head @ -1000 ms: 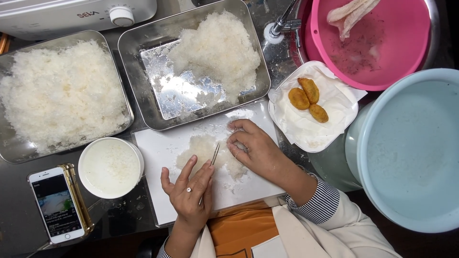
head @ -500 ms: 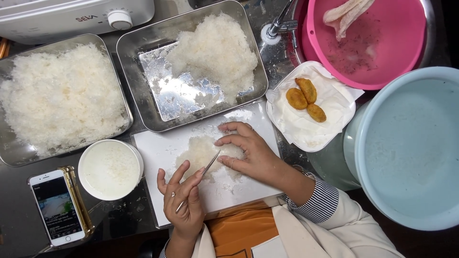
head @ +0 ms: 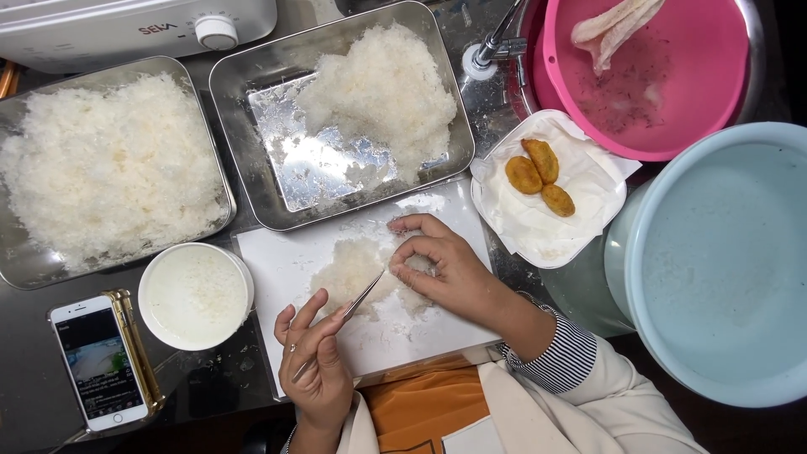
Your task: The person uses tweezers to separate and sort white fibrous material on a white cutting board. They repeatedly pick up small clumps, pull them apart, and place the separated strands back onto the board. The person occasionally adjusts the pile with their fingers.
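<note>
The left hand (head: 315, 370) pinches slim metal tweezers (head: 353, 307), tips aimed toward one o'clock into the patch of white shredded material (head: 357, 273) on the white board (head: 269, 261). The right hand (head: 445, 269), fingers curled and holding nothing, presses down the patch's three o'clock edge. Best practice, I judge: keep that edge pinned, work the tips shallowly, lift small bits. A white bowl (head: 195, 294) sits at nine o'clock of the patch, a half-emptied steel tray (head: 252, 84) at twelve.
</note>
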